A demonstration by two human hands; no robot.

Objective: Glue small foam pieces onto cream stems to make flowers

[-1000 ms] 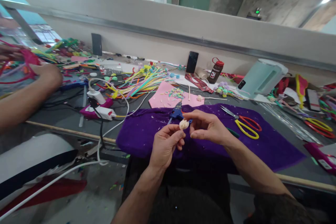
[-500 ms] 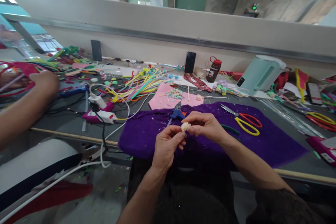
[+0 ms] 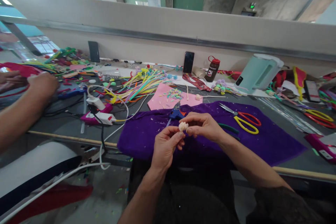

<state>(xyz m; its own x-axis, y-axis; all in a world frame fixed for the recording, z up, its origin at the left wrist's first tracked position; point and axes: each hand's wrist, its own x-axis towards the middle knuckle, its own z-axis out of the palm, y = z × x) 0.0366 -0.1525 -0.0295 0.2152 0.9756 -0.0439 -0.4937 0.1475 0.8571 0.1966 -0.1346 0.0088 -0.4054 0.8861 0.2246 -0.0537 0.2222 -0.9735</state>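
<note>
Pinching one small, ruffled, cream-coloured ball [image 3: 183, 126] above purple cloth [image 3: 147, 134], near its front edge: left hand [image 3: 166, 145], right hand [image 3: 206, 126]; ball bunched, not set down.

This is a craft workshop: fuzzy coloured stems [image 3: 136, 91], a blue glue gun [image 3: 175, 113], scissors [image 3: 237, 113] and a power strip [image 3: 107, 116] crowd one long desk [image 3: 70, 127]; another person's arm [image 3: 25, 110] stretches over it, and bare concrete [image 3: 278, 1] shows beyond the pale divider [image 3: 168, 22].

The dark grey tabletop [image 3: 61, 124] is covered below centre by rumpled purple cloth [image 3: 143, 134]; a flat pink sheet [image 3: 156, 100] is laid mid-frame, a magenta-and-white plastic power strip [image 3: 88, 119] centre-left.
</note>
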